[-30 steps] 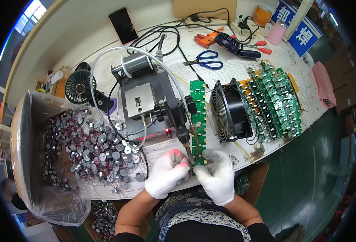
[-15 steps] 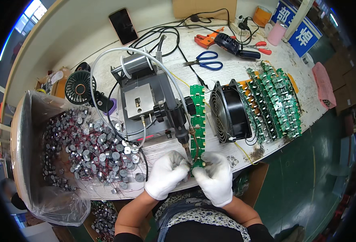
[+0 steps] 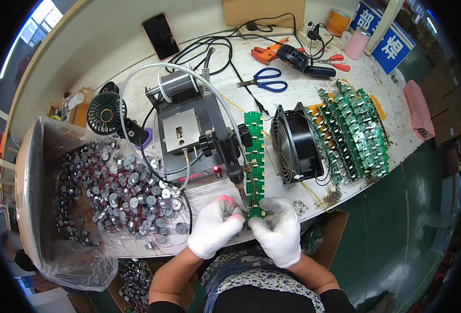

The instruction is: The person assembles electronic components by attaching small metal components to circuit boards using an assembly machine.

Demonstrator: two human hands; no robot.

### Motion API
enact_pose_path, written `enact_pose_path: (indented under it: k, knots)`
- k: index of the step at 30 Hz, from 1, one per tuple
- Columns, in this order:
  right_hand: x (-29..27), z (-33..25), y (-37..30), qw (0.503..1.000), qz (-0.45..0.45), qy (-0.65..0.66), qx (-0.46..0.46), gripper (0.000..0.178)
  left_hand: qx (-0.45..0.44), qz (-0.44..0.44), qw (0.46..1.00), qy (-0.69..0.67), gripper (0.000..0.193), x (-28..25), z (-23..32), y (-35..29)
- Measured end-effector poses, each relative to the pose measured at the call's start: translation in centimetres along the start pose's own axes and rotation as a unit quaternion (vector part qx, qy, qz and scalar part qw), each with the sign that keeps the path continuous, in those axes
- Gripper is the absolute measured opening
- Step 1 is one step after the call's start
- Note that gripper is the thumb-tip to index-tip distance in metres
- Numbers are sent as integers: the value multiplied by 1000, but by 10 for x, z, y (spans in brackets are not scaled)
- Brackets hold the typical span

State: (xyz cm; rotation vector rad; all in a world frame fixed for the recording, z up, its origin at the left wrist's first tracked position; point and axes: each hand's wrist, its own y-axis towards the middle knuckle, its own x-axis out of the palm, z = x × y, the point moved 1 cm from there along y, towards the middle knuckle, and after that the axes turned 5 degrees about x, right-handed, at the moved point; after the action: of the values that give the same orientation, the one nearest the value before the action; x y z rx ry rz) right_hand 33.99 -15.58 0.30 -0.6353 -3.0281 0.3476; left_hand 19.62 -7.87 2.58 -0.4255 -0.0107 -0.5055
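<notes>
And we're in white gloves [image 3: 209, 232], black sleeves [image 3: 166, 307], a pale flower-patterned band [image 3: 264, 279] crossing our dark clothing [image 3: 256, 302]!

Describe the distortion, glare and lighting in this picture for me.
Head view throughout: the white bench shows a bowed front edge, corners are black; the green floor carries pale glare; the upper-left window looks washed out; red glow tints the left hand.

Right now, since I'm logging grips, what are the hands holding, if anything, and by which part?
It cannot be told: the left hand and right hand flank the near end of the green circuit board strip, but any grip is hidden.
</notes>
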Motion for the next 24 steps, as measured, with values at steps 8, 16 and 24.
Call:
enact_pose_path:
  k: [8, 16, 24]
  knots:
    - [0, -1, -2, 1000, -1, -1, -6, 33, -7, -7, 999, 31, 12, -1, 4, -1]
    - [-2, -2, -3, 998, 6, -27, -51, 35, 1, -23, 998, 67, 14, -3, 7, 3]
    - [0, -6, -1, 998, 10, -32, -44, 32, -10, -26, 994, 101, 14, -3, 10, 4]
